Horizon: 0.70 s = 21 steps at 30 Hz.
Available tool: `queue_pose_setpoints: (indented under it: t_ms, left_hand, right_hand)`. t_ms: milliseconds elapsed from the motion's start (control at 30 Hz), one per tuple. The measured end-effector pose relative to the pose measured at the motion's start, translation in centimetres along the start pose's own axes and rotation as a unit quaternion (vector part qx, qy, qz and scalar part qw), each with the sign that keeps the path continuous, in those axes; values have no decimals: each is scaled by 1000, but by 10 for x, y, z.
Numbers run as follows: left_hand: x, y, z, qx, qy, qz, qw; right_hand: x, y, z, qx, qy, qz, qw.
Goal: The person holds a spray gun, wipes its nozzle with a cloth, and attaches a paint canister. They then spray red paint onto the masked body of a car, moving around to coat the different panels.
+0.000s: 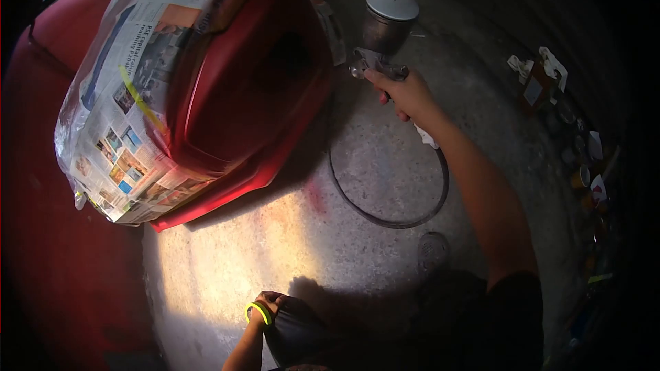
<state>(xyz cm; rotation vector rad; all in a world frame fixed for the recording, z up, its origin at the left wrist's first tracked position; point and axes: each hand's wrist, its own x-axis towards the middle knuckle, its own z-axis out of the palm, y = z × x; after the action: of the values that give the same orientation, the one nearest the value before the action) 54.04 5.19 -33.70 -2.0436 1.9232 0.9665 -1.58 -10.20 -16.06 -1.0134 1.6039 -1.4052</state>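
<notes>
My right hand (409,94) grips a spray gun (375,65) by its handle. The gun has a metal cup with a pale round lid (392,4) on top. It is held out beside a red car bumper (265,89), apart from it. Newspaper (130,124) and clear plastic, fixed with yellow tape (141,99), cover the part of the car above the bumper. My left hand (269,302), below a bright yellow wristband (258,313), rests on my dark-clothed knee (295,330). Its fingers are curled in, and nothing shows in them.
A dark hose (390,225) loops over the concrete floor (371,178) below the gun. A red car body (62,233) fills the left side. Crumpled paper (553,69), a small brown box (536,91) and scattered litter line the shadowed right edge. Sunlight falls across the floor near the bumper.
</notes>
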Motion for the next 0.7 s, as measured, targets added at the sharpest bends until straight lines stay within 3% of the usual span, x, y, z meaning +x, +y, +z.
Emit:
queue_pose_setpoints:
  t_ms: [67, 167, 267, 367, 467, 700]
  left_hand:
    - [2, -7, 1, 3, 3, 5, 1000]
    - [-1, -1, -1, -9, -2, -3, 1000]
    - [5, -10, 2, -16, -4, -8, 1000]
    - [2, -3, 1, -4, 2, -12, 1000]
    - [8, -12, 8, -1, 20, -7, 1000]
    - [5, -5, 2, 11, 18, -3, 1000]
  right_hand:
    - [11, 1, 2, -39, 74, 3, 996]
    - [12, 11, 4, -57, 85, -33, 994]
    - [-17, 4, 8, -48, -12, 15, 999]
    - [-41, 3, -1, 56, -204, 9, 977]
    - [-47, 5, 5, 107, -193, -6, 975]
    - [-28, 13, -10, 67, -113, 13, 991]
